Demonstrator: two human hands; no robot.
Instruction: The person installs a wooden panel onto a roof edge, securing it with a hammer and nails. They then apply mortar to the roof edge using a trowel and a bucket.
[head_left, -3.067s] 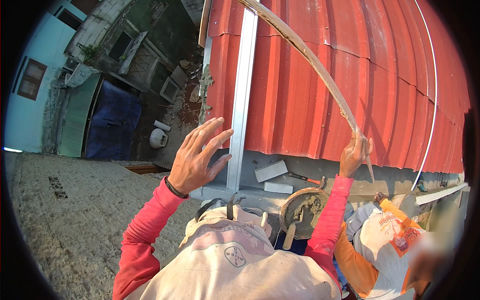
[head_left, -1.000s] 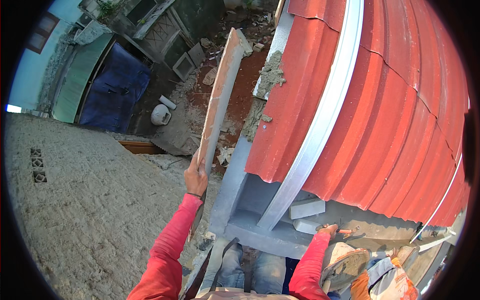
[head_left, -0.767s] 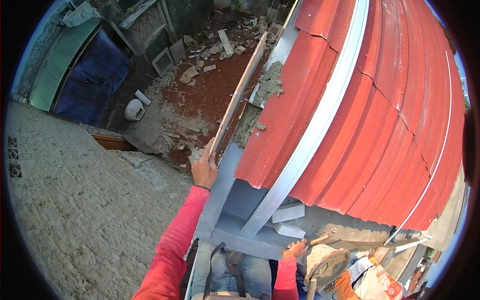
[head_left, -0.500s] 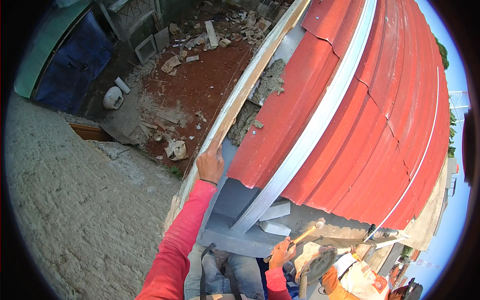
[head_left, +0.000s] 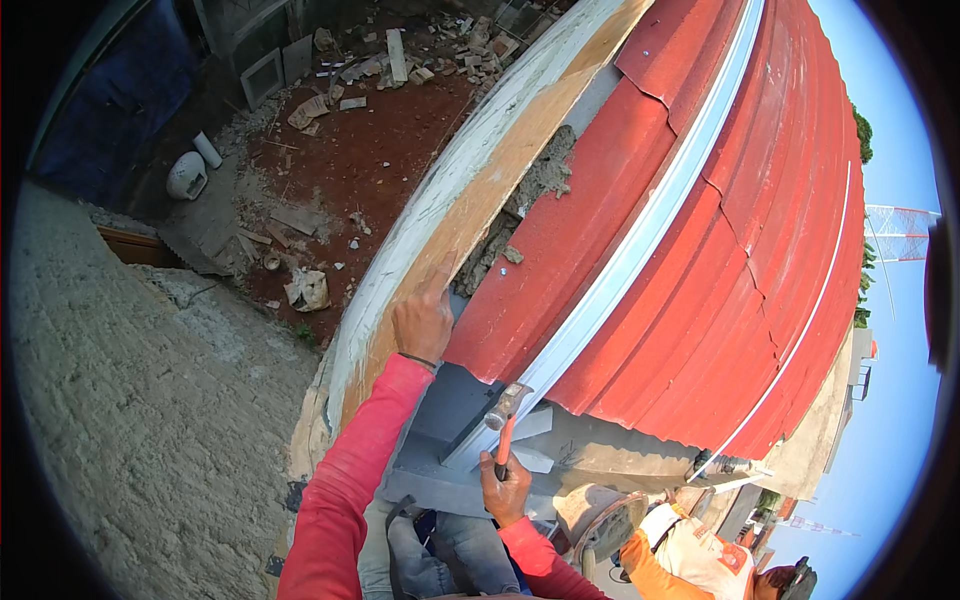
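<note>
My left hand [head_left: 422, 322] grips the edge of a long wooden board [head_left: 480, 215], its face partly coated in white. The board runs beside the red corrugated roof sheets [head_left: 590, 245]. In my right hand [head_left: 506, 488] is a hammer [head_left: 508, 408], held by its orange handle with the metal head up, near the lower end of a pale metal strip [head_left: 610, 285] lying across the roof. Lumps of grey mortar [head_left: 540, 175] sit in the gap between board and roofing. The fingertips of my left hand are hard to make out.
A rough grey wall [head_left: 140, 380] stands at the left. Far below lies a reddish dirt yard [head_left: 350, 170] with rubble. White blocks [head_left: 535, 425] rest near the roof's lower edge. At the lower right is a person in orange and white [head_left: 690, 550], beside a round mortar-stained container [head_left: 605, 525].
The hammer has swung left and upward with my right hand, from beside the container to the metal strip's lower end. More of the board's face shows now, with my left hand still on it.
</note>
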